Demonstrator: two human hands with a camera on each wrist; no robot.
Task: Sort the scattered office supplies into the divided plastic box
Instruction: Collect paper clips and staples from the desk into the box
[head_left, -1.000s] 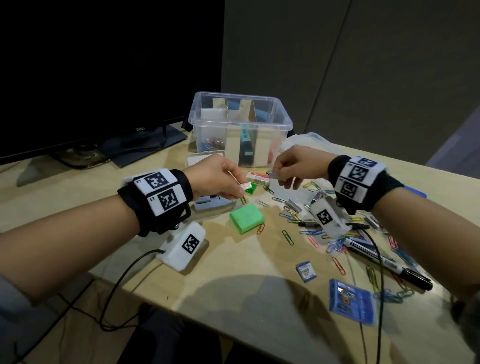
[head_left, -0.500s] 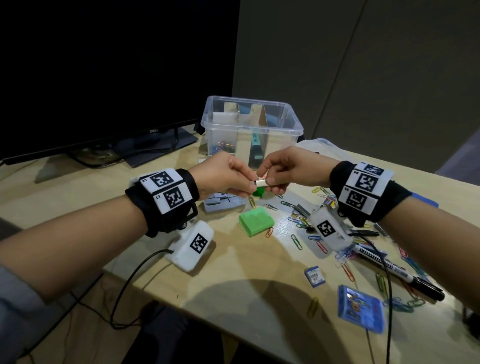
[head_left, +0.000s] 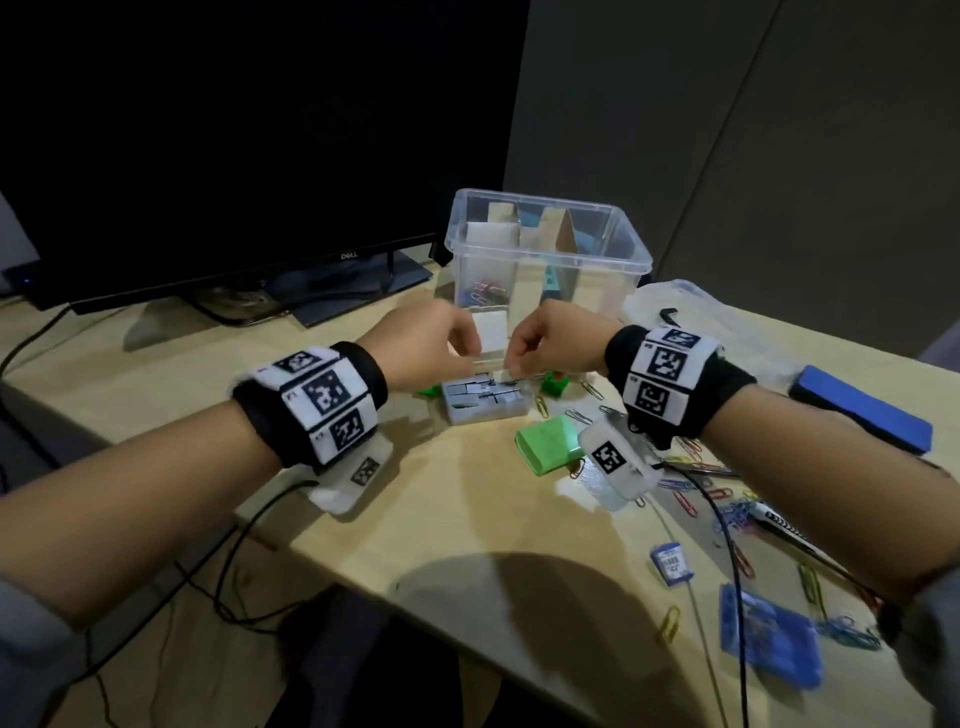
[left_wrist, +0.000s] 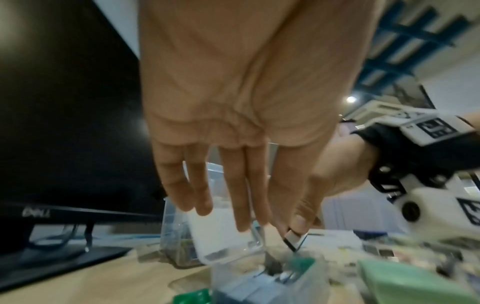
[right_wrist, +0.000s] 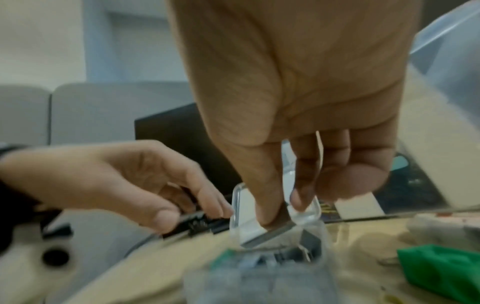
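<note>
A small clear case of grey staple strips (head_left: 483, 402) lies on the desk in front of the divided plastic box (head_left: 613, 291). Its lid (head_left: 491, 332) stands raised between my hands. My left hand (head_left: 467, 348) rests nearly straight fingertips against the lid (left_wrist: 223, 236). My right hand (head_left: 519, 361) pinches a grey staple strip (right_wrist: 270, 232) between thumb and forefinger, just above the open case. The same strip (left_wrist: 294, 239) shows in the left wrist view. Paper clips lie in the box's left compartment.
A green block (head_left: 548, 444) and a small green piece (head_left: 556, 384) lie right of the case. Several paper clips (head_left: 696, 488), a marker (head_left: 789, 530), a blue eraser (head_left: 862, 410) and blue packets (head_left: 769, 639) are scattered right. A monitor (head_left: 234, 156) stands at back left.
Both hands moved from pinching a small white piece together to the staple case. The lid now stands raised, and my right hand holds a strip over it.
</note>
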